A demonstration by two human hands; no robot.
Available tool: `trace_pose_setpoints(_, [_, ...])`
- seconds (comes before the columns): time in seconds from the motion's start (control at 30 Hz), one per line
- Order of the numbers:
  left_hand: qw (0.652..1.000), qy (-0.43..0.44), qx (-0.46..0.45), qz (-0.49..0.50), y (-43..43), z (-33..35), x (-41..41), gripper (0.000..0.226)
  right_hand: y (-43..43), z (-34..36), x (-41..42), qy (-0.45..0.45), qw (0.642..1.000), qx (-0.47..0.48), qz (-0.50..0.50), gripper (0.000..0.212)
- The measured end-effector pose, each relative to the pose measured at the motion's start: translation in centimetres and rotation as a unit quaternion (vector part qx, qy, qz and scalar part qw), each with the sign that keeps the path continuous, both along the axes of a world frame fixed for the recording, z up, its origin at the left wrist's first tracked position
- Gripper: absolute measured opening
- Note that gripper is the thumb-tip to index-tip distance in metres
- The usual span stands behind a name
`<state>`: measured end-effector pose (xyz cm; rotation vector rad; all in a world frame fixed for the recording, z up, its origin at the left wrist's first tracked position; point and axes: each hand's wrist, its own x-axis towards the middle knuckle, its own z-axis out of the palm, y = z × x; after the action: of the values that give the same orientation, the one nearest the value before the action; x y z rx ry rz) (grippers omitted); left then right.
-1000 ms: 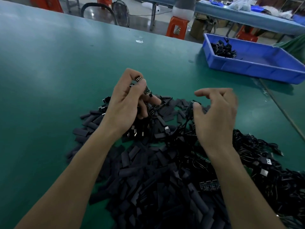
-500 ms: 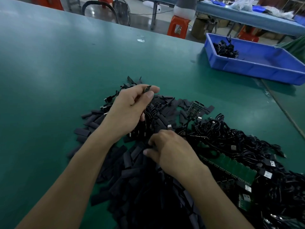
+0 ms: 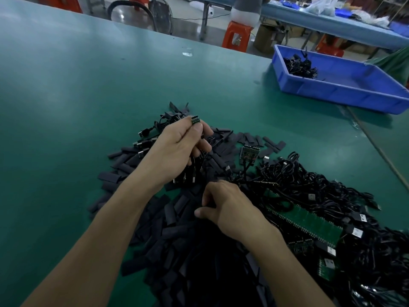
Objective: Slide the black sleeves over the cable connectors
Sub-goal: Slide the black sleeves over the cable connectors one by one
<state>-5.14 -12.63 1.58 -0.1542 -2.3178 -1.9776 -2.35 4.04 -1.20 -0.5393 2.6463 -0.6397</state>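
- Green worktop [image 3: 88, 96] stretches away to its far-left corner; the work sits mid-span, towards the near edge.
- Black sleeves [image 3: 177, 235] lie heaped from left of middle down to the near edge. They are flat and all alike, so two could cling and come up as one.
- Left hand [image 3: 177, 151] is raised over the heap's far side. Thumb and forefinger pinch a small connector [image 3: 195, 119], its pin end poking clear above them, and the other fingers curl round a bunch of cables hanging below. A sleeve pushed on crooked may twist the connector out of so light a pinch.
- Right hand [image 3: 230, 209] rests knuckles-up on the heap with its fingers curled down among the sleeves. The tips are hidden, so I cannot tell whether it has one.
- Cable tangle [image 3: 309, 180] lies just right of it, with green board strips [image 3: 309, 220] half buried in it. A snagged loop could drag neighbours along.
- Blue tray [image 3: 343, 94] stands well apart at the far-right corner.
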Motion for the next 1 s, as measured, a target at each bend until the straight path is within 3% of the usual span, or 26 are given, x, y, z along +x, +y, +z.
trace_pose_setpoints(0.27, [0.999, 0.003, -0.035, -0.006, -0.4, -0.1, 0.0, 0.029, 1.1, 1.2, -0.5, -0.039, 0.970, -0.210, -0.118, 0.019])
trace_pose_setpoints(0.47, [0.995, -0.014, -0.092, -0.026, -0.7, -0.2, -0.1, 0.026, 2.1, 1.4, -1.3, 0.019, 0.927, -0.329, -0.181, 0.016])
trace_pose_setpoints(0.63, [0.978, -0.051, -0.173, -0.108, -0.7, -0.2, 0.4, 0.015, 3.0, 1.6, -1.8, 0.081, 0.901, -0.383, -0.186, 0.022])
trace_pose_setpoints(0.73, [0.968, -0.083, -0.191, -0.141, -0.6, -0.2, 0.5, 0.012, 3.3, 1.7, -1.9, 0.070, 0.907, -0.386, -0.151, 0.021])
trace_pose_setpoints(0.87, [0.966, -0.105, -0.183, -0.149, -0.7, 0.0, 0.6, 0.025, 3.4, 1.7, -1.8, 0.080, 0.916, -0.372, -0.125, 0.020])
trace_pose_setpoints(1.0, [0.972, -0.092, -0.135, -0.168, -1.0, 0.1, 0.5, 0.008, 3.6, 1.7, -2.0, 0.092, 0.911, -0.382, -0.125, 0.016])
